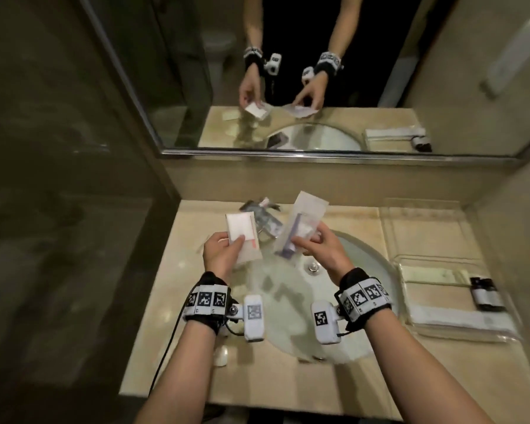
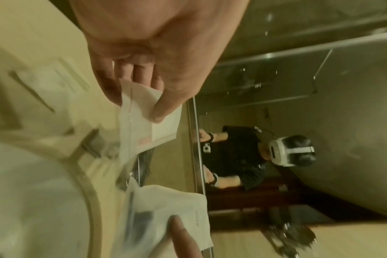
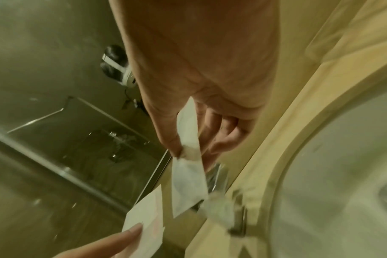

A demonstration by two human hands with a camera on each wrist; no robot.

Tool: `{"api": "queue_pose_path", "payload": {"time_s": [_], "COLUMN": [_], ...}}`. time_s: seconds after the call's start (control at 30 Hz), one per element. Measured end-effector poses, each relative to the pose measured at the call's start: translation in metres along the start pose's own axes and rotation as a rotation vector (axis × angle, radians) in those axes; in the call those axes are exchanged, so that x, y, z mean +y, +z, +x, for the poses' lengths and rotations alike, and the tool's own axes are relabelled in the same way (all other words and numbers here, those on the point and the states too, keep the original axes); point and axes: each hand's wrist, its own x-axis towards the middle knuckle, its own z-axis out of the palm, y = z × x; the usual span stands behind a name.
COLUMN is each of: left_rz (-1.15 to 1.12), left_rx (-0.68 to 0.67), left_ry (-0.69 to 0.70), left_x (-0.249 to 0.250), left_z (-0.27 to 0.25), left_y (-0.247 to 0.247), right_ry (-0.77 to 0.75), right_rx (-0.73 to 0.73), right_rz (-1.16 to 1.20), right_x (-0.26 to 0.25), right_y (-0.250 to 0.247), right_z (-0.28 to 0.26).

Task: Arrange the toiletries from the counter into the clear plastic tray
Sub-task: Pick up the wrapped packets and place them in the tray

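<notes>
My left hand (image 1: pixel 224 249) pinches a small white sachet with a pink edge (image 1: pixel 244 237), thumb on top, above the counter left of the sink; the sachet (image 2: pixel 148 120) shows in the left wrist view too. My right hand (image 1: pixel 314 243) pinches a longer clear-and-white packet (image 1: pixel 300 223) with something purple inside, held over the sink's back rim; it appears as a folded packet (image 3: pixel 188 167) in the right wrist view. The clear plastic tray (image 1: pixel 410 270) lies on the counter at the right and holds a long white packet (image 1: pixel 459 318) and a small dark bottle (image 1: pixel 485 293).
A chrome faucet (image 1: pixel 265 220) stands behind the packets at the sink's back. The white sink (image 1: pixel 291 304) fills the middle of the beige counter (image 1: pixel 172 341). A small white bottle (image 1: pixel 221 356) lies near my left wrist. A mirror (image 1: pixel 318 87) spans the wall behind.
</notes>
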Motion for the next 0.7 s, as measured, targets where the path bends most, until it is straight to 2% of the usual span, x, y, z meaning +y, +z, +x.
{"api": "queue_pose_path", "payload": {"time_s": [0.23, 0.43, 0.57, 0.7], "left_rz": [0.145, 0.258, 0.304, 0.328], "left_rx": [-0.283, -0.408, -0.445, -0.445], "left_ry": [0.073, 0.002, -0.037, -0.047], "left_x": [-0.024, -0.069, -0.093, -0.107], "left_z": [-0.052, -0.098, -0.124, -0.144], "left_y": [0.136, 0.231, 0.273, 0.296], "right_ry": [0.09, 0.268, 0.335, 0.364], "right_rx": [0.282, 0.486, 0.523, 0.562], "right_rz": [0.038, 0.081, 0.196, 0.361], "right_x": [0.031, 0.075, 0.092, 0.117], "right_y": [-0.142, -0.247, -0.29, -0.309], "right_z": [-0.041, -0.075, -0.091, -0.09]}}
